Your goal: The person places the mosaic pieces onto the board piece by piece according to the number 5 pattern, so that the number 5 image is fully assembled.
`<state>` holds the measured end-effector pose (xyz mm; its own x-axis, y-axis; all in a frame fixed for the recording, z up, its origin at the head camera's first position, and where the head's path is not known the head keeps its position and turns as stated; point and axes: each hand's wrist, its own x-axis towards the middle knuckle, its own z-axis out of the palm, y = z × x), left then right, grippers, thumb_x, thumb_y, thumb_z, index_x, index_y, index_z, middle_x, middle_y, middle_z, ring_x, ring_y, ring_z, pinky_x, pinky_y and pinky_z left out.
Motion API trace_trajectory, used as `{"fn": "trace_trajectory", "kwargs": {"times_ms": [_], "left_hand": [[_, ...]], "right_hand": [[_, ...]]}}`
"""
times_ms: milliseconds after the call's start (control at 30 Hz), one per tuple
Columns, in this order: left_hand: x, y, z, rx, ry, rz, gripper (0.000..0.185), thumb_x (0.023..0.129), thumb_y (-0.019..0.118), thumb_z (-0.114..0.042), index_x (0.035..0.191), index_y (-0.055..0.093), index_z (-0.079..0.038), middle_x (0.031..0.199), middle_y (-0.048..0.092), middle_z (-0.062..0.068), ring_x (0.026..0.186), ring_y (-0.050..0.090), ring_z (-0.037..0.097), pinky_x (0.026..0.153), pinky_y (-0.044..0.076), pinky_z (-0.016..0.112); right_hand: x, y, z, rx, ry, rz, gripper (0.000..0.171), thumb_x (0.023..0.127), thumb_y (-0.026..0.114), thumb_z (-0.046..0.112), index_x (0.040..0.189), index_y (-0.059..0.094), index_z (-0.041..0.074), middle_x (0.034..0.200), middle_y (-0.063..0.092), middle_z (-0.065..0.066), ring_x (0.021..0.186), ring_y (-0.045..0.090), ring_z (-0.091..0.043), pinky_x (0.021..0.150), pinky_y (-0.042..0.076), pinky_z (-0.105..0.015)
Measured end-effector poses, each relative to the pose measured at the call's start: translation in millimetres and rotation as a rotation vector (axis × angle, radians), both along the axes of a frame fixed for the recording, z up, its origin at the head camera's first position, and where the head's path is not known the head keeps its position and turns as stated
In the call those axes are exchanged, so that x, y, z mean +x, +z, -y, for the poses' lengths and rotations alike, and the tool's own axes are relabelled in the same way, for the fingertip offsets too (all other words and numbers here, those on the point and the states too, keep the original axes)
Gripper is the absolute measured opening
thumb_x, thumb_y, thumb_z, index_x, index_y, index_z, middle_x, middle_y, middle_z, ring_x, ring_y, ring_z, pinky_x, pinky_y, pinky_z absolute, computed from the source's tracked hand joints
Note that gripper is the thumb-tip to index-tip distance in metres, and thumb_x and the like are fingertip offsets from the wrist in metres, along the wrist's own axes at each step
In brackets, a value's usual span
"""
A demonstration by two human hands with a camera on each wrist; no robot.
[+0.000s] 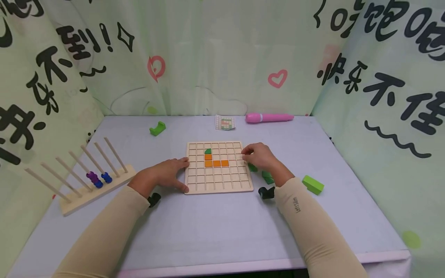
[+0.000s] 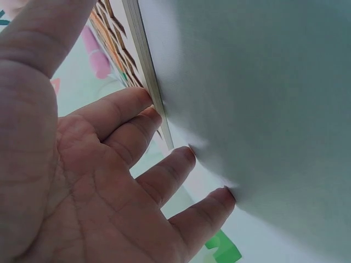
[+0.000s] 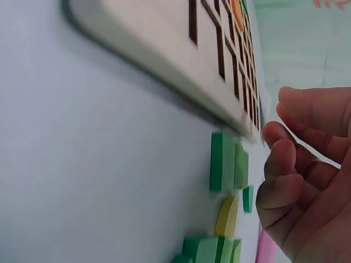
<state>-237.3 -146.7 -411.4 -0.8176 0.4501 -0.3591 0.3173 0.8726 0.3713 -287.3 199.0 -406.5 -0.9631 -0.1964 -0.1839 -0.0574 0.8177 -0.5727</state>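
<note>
A wooden grid board [image 1: 219, 181] lies in the middle of the table, and it also shows in the left wrist view [image 2: 145, 55] and the right wrist view [image 3: 164, 49]. In its cells sit several orange tiles [image 1: 216, 163] and one green tile [image 1: 208, 151]. My left hand [image 1: 167, 174] rests on the table with straight fingers [image 2: 137, 109] touching the board's left edge. At the board's right edge is my right hand [image 1: 259, 155], its fingers [image 3: 285, 159] loosely curled with nothing seen between them. Small green tiles [image 1: 267, 177] [image 3: 222, 161] lie on the table beside it.
A larger green block [image 1: 313, 184] lies right of my forearm, and a green U-shaped piece [image 1: 157, 128] sits far left. A pattern card [image 1: 225, 122] and a pink pen [image 1: 269, 117] lie at the back. A wooden peg rack [image 1: 83, 185] with beads stands on the left.
</note>
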Motion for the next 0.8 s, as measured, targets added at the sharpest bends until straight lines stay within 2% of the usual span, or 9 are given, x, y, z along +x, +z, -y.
{"fn": "trace_trajectory", "kwargs": {"times_ms": [333,633,800], "left_hand": [[1.0,0.5,-0.2,0.003,0.006,0.016,0.104,0.082,0.087,-0.047,0.162,0.034,-0.007,0.173,0.022,0.011,0.159,0.023,0.037,0.128,0.024,0.053],[0.8,-0.4,0.4,0.005,0.006,0.017,0.104,0.082,0.087,-0.047,0.162,0.034,-0.007,0.173,0.022,0.011,0.159,0.023,0.037,0.128,0.025,0.052],[-0.1,-0.7,1.5,0.011,0.003,0.011,0.105,0.082,0.087,-0.048,0.162,0.034,-0.007,0.173,0.022,0.011,0.159,0.023,0.037,0.128,0.025,0.052]], "right_hand": [[-8.5,-6.4,-17.1,0.104,-0.026,0.018,0.033,0.102,0.063,0.017,0.131,0.068,0.004,0.132,0.066,-0.017,0.119,0.057,-0.031,0.107,0.048,-0.048],[-13.6,-8.0,-16.5,0.199,-0.037,0.064,0.039,0.103,0.06,0.017,0.139,0.065,0.004,0.139,0.063,-0.018,0.118,0.055,-0.031,0.111,0.048,-0.049],[-15.3,-6.8,-15.0,0.229,-0.026,0.049,0.038,0.102,0.061,0.016,0.137,0.065,0.003,0.135,0.064,-0.019,0.117,0.056,-0.031,0.11,0.048,-0.05]]}}
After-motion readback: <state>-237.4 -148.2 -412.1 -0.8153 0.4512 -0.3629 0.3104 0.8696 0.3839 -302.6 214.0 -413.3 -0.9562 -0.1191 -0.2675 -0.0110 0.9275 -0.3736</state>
